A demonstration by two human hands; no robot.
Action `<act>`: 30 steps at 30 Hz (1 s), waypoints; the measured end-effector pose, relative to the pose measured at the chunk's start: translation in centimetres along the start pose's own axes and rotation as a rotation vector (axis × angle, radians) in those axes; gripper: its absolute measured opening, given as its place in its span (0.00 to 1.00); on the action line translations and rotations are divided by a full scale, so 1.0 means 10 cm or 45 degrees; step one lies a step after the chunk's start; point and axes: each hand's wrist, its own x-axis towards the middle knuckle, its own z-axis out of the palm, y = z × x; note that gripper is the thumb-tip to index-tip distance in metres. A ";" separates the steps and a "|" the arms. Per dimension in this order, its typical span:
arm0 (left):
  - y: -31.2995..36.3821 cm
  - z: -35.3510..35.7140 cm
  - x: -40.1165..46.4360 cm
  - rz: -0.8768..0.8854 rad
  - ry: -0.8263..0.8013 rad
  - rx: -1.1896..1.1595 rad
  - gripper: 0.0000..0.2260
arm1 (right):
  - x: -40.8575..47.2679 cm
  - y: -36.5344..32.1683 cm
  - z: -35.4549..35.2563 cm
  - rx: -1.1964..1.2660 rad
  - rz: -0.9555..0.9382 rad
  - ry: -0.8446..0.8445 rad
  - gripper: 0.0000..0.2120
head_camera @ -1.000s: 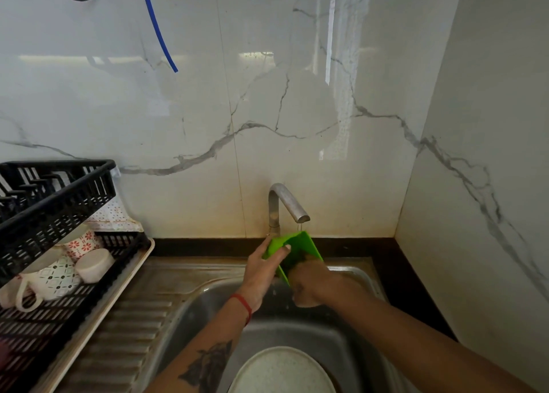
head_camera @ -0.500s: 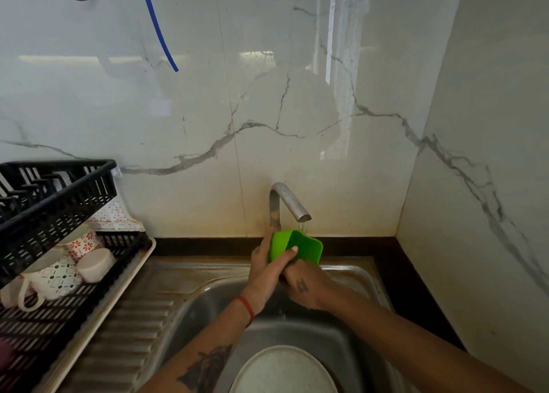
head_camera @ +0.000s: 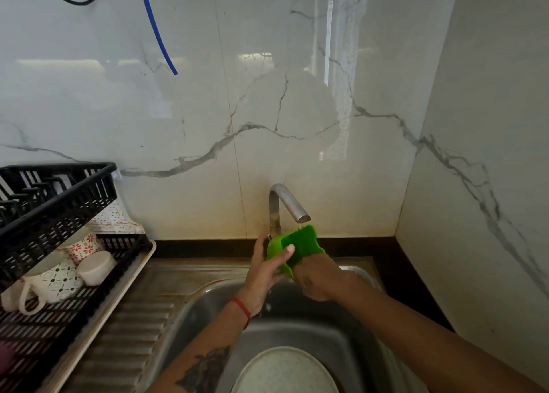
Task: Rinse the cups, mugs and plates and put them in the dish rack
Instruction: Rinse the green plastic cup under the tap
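A green cup [head_camera: 297, 245] is being held directly under the spout of the tap [head_camera: 286, 204], above the sink [head_camera: 312, 330], with a thin stream of water running onto it. The cup is being gripped by the left hand [head_camera: 266, 269], whose thumb is lying across the near side of the cup while the fingers are wrapped behind it. The lower right side of the cup is being held by the right hand [head_camera: 316, 278], its fingers curled against the cup; how far they are reaching round cannot be told. A speckled plate [head_camera: 285, 372] is lying in the sink, nearer the camera. To the left, several patterned mugs [head_camera: 59, 278] are being kept on the lower tier of the black dish rack [head_camera: 56, 199].
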 end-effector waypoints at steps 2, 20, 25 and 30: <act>-0.06 0.07 0.01 0.020 0.066 -0.096 0.37 | 0.02 -0.06 -0.02 0.315 0.010 0.026 0.09; -0.06 -0.06 0.01 0.102 0.069 -0.013 0.20 | 0.02 -0.17 -0.28 -0.291 0.011 -0.298 0.13; -0.06 0.00 0.02 0.125 0.110 -0.023 0.20 | 0.08 -0.15 -0.23 -0.800 0.036 -0.171 0.28; 0.01 0.06 0.05 0.188 0.110 0.142 0.20 | 0.15 -0.21 -0.20 -0.714 0.218 -0.220 0.28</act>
